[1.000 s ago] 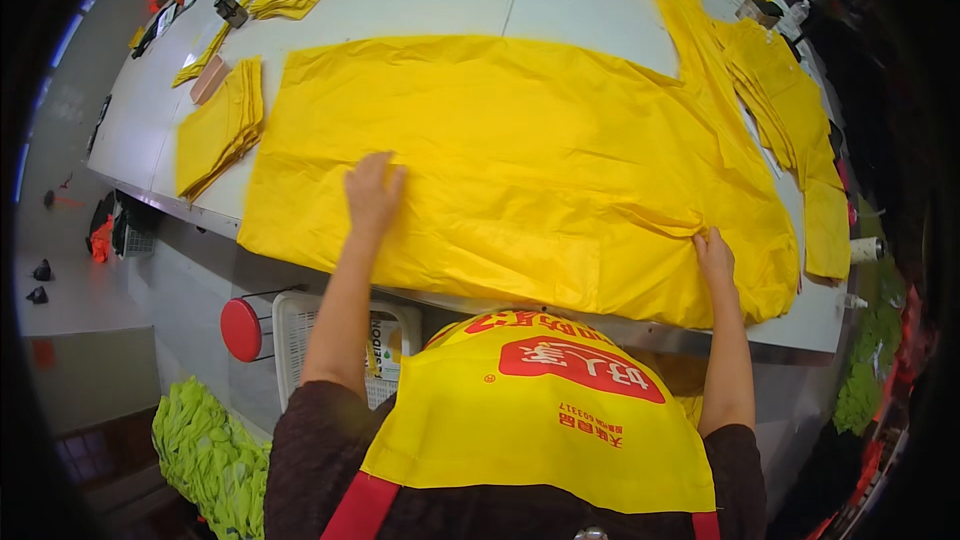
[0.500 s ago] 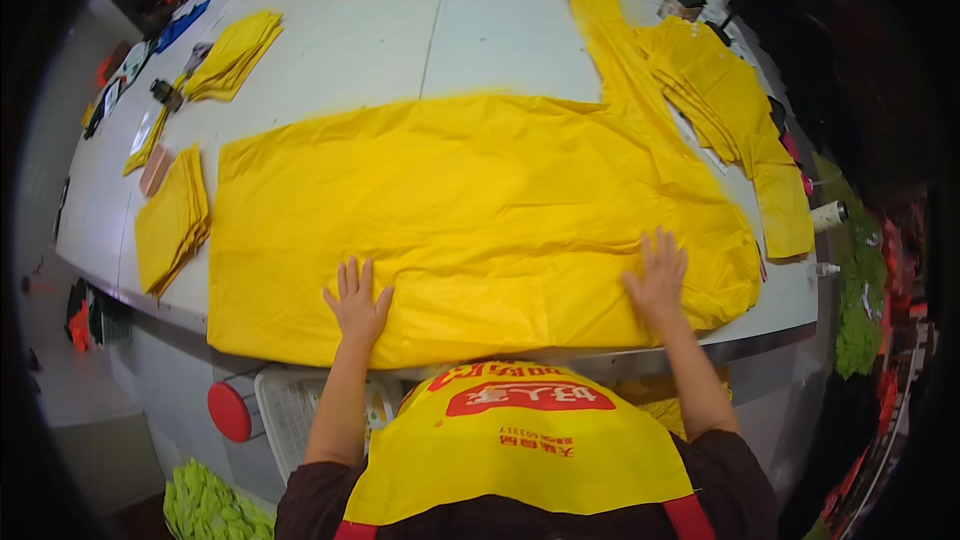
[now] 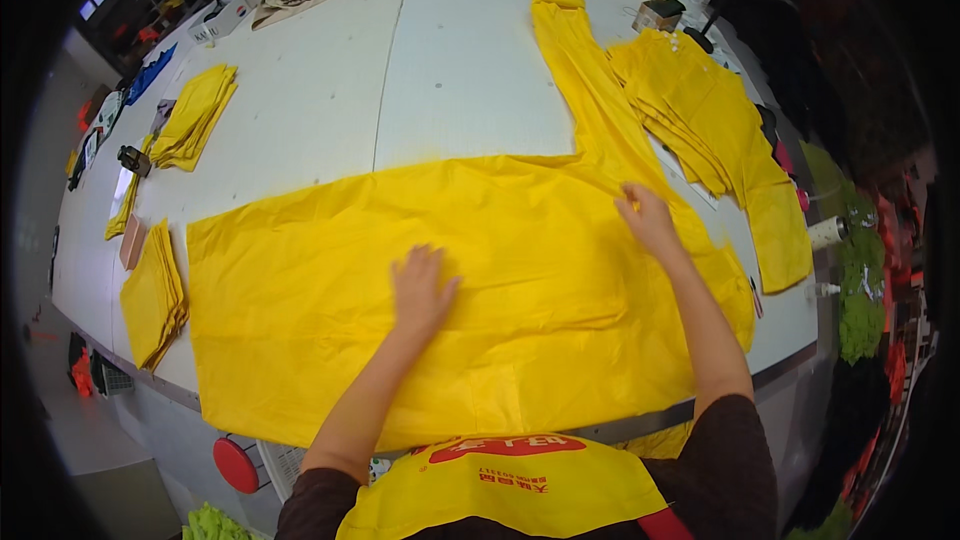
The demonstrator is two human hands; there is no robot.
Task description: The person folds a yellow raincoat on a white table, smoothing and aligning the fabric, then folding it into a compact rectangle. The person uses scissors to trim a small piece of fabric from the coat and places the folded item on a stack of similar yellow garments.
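Note:
A large yellow garment (image 3: 480,280), looking like a raincoat or smock, lies spread and creased along the near side of the table. One long sleeve (image 3: 565,70) stretches away from its right part. My left hand (image 3: 420,290) rests on the middle of the body panel, fingers stretched out. Over the base of the sleeve is my right hand (image 3: 648,218), its fingers bent and pointing left, thumb apart from them. No cloth shows pinched in it; whether its fingertips touch the garment is unclear.
Folded yellow pieces lie in a stack (image 3: 155,300) on the left, another stack (image 3: 198,115) farther back, and a larger pile (image 3: 700,120) on the right. A small cardboard box (image 3: 660,15), a thread cone (image 3: 828,232) and a red round stool (image 3: 236,465) are around the white table (image 3: 300,110).
My right hand has moved away from me, up to the sleeve's base, and its fingers have bent. My left hand has slid forward and right over the garment. The view has shifted.

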